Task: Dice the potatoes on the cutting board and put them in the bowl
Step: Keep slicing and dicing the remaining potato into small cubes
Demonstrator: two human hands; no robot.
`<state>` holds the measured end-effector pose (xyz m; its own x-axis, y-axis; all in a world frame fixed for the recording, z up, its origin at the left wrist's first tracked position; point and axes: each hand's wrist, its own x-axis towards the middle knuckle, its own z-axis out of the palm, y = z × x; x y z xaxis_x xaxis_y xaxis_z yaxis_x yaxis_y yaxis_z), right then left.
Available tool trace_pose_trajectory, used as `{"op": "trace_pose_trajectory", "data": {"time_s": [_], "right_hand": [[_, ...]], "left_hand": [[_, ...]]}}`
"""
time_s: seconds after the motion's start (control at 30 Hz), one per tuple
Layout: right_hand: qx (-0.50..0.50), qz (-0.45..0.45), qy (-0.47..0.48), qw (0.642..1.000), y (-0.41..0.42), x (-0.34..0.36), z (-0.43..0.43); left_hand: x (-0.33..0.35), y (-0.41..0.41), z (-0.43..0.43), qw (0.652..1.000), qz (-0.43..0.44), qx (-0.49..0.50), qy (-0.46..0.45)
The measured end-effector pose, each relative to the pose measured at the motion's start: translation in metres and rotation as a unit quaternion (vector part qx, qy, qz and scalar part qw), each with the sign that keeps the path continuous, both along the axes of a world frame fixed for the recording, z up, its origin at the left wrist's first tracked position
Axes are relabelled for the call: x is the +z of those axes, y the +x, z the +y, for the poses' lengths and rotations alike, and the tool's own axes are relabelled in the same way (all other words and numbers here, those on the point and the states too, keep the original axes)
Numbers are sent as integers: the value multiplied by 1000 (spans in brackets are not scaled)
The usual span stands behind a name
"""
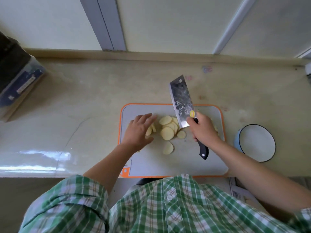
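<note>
Potato slices (167, 132) between both hands, left hand (139, 130) fingers straight, touching them, right hand (204, 130) fingers clamped on cleaver (182, 103).

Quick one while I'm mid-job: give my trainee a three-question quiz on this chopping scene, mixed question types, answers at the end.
1. True or false: the bowl beside the cutting board already holds potato.
2. Which of the person's hands grips the cleaver? A: the left; B: the right; C: neither.
3. Fill in: the potato on the board lies mostly in round ____.

Key
1. False: the bowl shows only its white inside.
2. B: the right hand holds the handle, while the left hand rests on some of the potato.
3. slices
</note>
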<state>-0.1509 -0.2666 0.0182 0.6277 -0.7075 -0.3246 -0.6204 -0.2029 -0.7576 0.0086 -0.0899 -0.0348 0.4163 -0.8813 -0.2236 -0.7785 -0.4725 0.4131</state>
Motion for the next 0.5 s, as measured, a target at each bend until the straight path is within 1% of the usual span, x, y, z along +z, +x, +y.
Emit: {"op": "trace_pose_trajectory", "data": {"time_s": [0.03, 0.07, 0.13, 0.23, 0.3, 0.33, 0.43, 0.5], "right_hand": [[-6, 3, 9, 1000, -6, -1, -1], [-9, 6, 17, 1000, -10, -1, -1], [-15, 6, 30, 999, -18, -2, -1], [-30, 4, 44, 999, -24, -2, -2], [-38, 5, 53, 998, -26, -2, -4], [-41, 6, 59, 997, -27, -2, -4], [-44, 8, 79, 996, -30, -4, -6], [-48, 8, 92, 995, -32, -5, -8]], "left_hand": [[-1, -1, -5, 999, -9, -36, 22], [-2, -2, -10, 998, -21, -55, 24], [-3, -1, -13, 998, -37, -56, -4], [-4, 10, -10, 1000, -11, 5, -4], [-4, 19, -8, 997, -5, 73, -4], [-5, 22, -8, 995, -17, 102, 6], [-7, 27, -12, 986, -89, 137, 37], [-6, 20, -16, 980, -110, 165, 6]]}}
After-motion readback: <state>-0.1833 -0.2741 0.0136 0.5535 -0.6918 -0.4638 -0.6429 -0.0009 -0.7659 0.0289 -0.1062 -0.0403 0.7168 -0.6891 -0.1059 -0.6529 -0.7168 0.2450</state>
